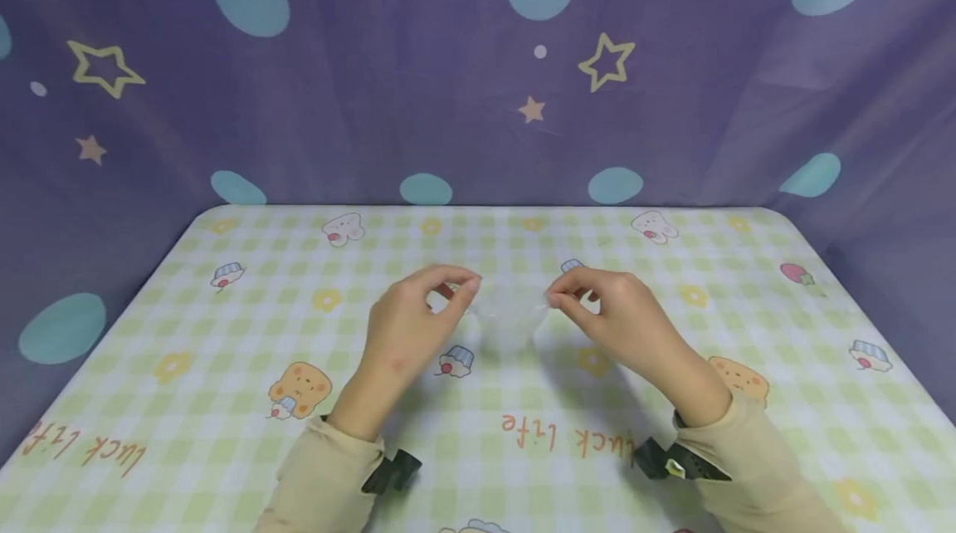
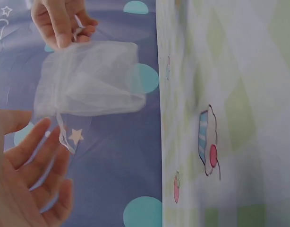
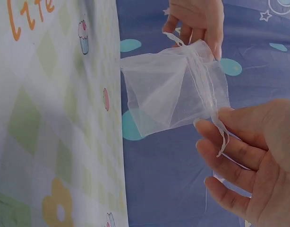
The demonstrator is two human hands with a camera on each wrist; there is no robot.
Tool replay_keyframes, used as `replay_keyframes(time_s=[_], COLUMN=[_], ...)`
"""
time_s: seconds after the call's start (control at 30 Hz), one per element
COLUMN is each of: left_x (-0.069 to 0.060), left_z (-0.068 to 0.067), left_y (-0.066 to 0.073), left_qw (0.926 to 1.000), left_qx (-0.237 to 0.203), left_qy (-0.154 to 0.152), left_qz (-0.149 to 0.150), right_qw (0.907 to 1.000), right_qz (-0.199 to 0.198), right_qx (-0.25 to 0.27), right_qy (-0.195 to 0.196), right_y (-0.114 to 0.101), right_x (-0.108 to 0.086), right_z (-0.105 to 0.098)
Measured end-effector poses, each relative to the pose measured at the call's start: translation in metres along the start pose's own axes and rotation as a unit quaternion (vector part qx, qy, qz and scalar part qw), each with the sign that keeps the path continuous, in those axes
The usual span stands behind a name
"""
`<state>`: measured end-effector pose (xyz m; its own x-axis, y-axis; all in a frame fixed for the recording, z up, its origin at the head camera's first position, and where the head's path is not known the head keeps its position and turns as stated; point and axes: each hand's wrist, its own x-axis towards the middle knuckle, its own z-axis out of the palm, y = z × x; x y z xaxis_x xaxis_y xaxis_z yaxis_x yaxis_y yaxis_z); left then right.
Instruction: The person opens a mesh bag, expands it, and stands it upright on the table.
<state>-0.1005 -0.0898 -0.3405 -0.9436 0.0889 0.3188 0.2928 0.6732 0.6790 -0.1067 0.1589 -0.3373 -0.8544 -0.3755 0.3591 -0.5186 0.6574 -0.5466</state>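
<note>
Between the two hands hangs a sheer white drawstring pouch (image 2: pixel 98 80), held up above the table and so see-through that it barely shows in the head view. My left hand (image 1: pixel 412 319) pinches one upper corner of it between thumb and forefinger. The opposite upper corner is held by my right hand (image 1: pixel 631 317), also at the fingertips. In the right wrist view the pouch (image 3: pixel 157 90) looks flat, with its gathered channel near the mouth. A loop of white cord (image 3: pixel 224 142) dangles by the right fingers. Another cord loop (image 2: pixel 63 135) hangs beside the left fingers.
Below the hands lies a table with a green-and-white checked cloth (image 1: pixel 508 483) printed with cupcakes, bears and flowers. A purple curtain (image 1: pixel 448 85) with stars and blue ovals rises behind the table's far edge. Dark straps (image 1: pixel 392 471) sit on both sleeved wrists.
</note>
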Motion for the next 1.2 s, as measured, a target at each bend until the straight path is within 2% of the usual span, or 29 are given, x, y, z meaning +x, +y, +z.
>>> replay_keyframes(time_s=[0.17,0.3,0.43,0.53,0.7,0.77,0.87,0.93,1.03,1.2], left_x=[0.005,0.013,0.022,0.029,0.041,0.045,0.051,0.053,0.056,0.057], left_z=[0.003,0.007,0.010,0.009,0.001,-0.002,-0.003,-0.002,-0.001,0.002], left_y=[0.005,0.006,0.005,0.003,0.008,0.010,0.015,0.017,0.017,0.014], left_qw=[0.9994,0.9976,0.9911,0.9827,0.9563,0.9454,0.9345,0.9304,0.9278,0.9258], left_qx=[0.013,0.044,0.093,0.127,0.187,0.208,0.226,0.234,0.239,0.243], left_qy=[-0.031,-0.054,-0.091,-0.129,-0.216,-0.238,-0.255,-0.258,-0.259,-0.259], left_qz=[-0.010,0.007,0.030,0.037,0.062,0.080,0.103,0.114,0.122,0.131], right_qw=[0.9998,0.9996,0.9993,0.9987,0.9984,0.9986,0.9982,0.9976,0.9965,0.9921], right_qz=[0.017,0.029,0.036,0.037,0.021,0.013,0.006,0.005,-0.004,-0.014], right_qx=[-0.003,0.001,-0.011,-0.030,-0.042,-0.045,-0.057,-0.069,-0.083,-0.093], right_qy=[-0.005,-0.004,0.004,0.015,0.029,0.025,0.014,0.006,-0.011,-0.084], right_y=[-0.001,0.001,0.002,0.003,0.003,0.004,0.007,0.008,0.009,0.008], right_x=[0.001,0.001,-0.002,-0.004,-0.004,-0.003,-0.001,0.002,0.011,0.033], right_z=[0.007,0.015,0.020,0.022,0.020,0.019,0.015,0.012,0.007,0.002])
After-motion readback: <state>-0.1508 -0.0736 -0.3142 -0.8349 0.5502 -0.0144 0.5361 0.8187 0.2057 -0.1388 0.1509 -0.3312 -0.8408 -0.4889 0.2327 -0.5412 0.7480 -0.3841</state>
